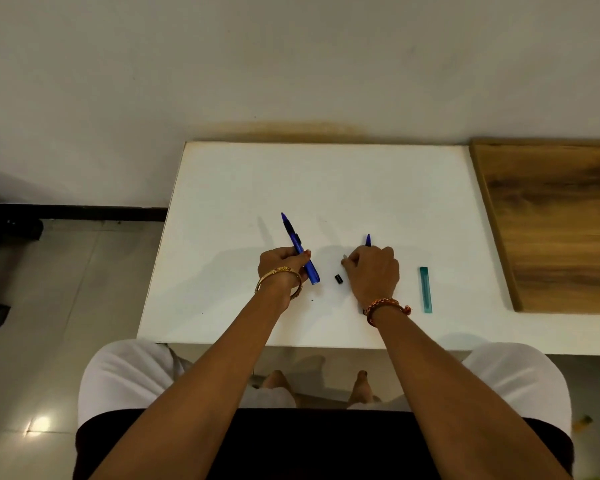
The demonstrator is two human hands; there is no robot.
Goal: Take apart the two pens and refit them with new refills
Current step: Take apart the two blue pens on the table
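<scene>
A blue pen (297, 242) slants across the white table (326, 181), its tip pointing away from me. My left hand (283, 263) grips it near the lower half. My right hand (371, 271) rests knuckles-up on the table and covers a second blue pen, of which only the tip (368, 240) sticks out past the fingers. Something thin and pale shows at the right fingertips (344, 257); I cannot tell what it is. A small black pen part (338, 279) lies between my hands. A flat teal refill pack (425, 289) lies right of my right hand.
A wooden board (555, 223) lies along the table's right side. A white wall stands behind the table's far edge. Tiled floor and a dark object (11, 230) are to the left. My lap and feet show below the near edge.
</scene>
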